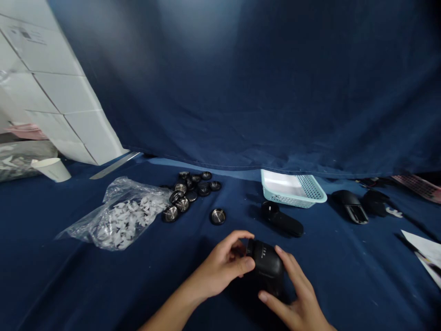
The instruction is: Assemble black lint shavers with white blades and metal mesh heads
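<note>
Head view: hung across the far side, a dark blue curtain; stacked far left, white boxes. Spread below, a blue-covered worktop, bearing a clear bag at left and a pale blue basket far right. Gripped near centre, a black casing: left hand pinching its left end, right hand cradling its body. Apparently adjusting that end; calling next for steady right-hand support. Scattered beyond, small round caps.
</note>
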A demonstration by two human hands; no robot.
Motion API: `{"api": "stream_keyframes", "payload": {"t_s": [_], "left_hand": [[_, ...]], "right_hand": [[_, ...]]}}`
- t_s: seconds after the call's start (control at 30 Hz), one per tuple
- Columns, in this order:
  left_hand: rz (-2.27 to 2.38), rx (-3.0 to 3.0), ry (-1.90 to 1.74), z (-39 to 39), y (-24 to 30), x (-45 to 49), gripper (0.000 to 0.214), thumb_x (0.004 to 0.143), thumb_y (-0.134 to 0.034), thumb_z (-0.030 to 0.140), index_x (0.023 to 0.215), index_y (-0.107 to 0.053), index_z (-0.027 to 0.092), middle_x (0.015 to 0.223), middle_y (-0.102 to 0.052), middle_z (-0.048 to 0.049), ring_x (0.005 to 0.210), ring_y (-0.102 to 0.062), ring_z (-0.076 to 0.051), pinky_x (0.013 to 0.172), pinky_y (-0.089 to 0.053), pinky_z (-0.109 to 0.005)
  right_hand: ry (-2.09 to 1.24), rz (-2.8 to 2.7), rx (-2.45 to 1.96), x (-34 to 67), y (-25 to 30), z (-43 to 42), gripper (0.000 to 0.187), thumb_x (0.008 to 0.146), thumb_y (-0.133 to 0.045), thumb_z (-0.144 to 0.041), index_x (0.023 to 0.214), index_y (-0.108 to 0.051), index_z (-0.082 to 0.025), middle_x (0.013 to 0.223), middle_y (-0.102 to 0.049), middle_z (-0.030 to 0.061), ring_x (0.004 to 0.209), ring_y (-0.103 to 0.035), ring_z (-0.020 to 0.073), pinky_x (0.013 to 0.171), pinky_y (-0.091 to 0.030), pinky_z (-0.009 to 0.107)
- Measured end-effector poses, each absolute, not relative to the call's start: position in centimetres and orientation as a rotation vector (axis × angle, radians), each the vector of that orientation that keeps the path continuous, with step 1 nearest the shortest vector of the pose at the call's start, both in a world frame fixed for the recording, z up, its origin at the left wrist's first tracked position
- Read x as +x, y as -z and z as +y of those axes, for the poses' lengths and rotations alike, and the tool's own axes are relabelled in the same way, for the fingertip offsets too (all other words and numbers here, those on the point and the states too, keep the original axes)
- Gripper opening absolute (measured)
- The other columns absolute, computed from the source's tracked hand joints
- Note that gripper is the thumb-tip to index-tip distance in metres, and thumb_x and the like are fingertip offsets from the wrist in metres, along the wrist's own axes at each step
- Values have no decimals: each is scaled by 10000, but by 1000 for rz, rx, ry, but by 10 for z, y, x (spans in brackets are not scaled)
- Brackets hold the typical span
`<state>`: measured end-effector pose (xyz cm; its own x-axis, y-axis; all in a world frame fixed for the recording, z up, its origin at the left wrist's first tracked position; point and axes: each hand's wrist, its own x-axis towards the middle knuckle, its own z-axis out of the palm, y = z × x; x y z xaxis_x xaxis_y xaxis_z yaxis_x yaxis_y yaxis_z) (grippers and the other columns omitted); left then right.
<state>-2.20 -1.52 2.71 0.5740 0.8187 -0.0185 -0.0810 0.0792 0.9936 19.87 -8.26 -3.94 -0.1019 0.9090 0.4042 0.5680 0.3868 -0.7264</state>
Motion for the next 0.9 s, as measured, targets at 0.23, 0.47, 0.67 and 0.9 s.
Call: {"api": "stream_keyframes", "payload": {"t_s": [0.23,0.47,0.67,0.9], "left_hand": [[850,1753,-825,-19,-33,-22,700,714,-823,421,1325,-525,256,1014,-652,-38,799,-593,-171,741,-487,-287],[892,1878,-894,-24,-32,-21,509,789,-701,502,1161,-595,171,889,-664,-46,717,-592,-166,632,-484,-259],[877,1896,-887,-25,-35,-23,544,762,-707,530,1150,-599,164,783,-620,-22,649,-565,-157,606,-471,-262],[927,1877,-1040,-32,-30,-21,436,853,-616,483,1153,-558,172,835,-601,-38,683,-551,-162,622,-444,-269]], "right_hand": [[-1162,-1472,-1073,197,20,-77,859,822,-679,-502,1532,-256,-268,1472,-502,98,1357,-463,305,1118,-375,464],[-933,-1607,-1184,203,37,-81,907,790,-737,-420,1538,-244,-274,1524,-426,109,1374,-434,323,1128,-332,496],[-657,-1764,-1242,211,46,-81,951,772,-764,-383,1546,-228,-245,1481,-482,134,1330,-489,334,1095,-387,482],[-849,-1609,-1253,200,40,-89,915,792,-741,-415,1540,-238,-264,1501,-457,118,1329,-494,332,1136,-329,505]]}}
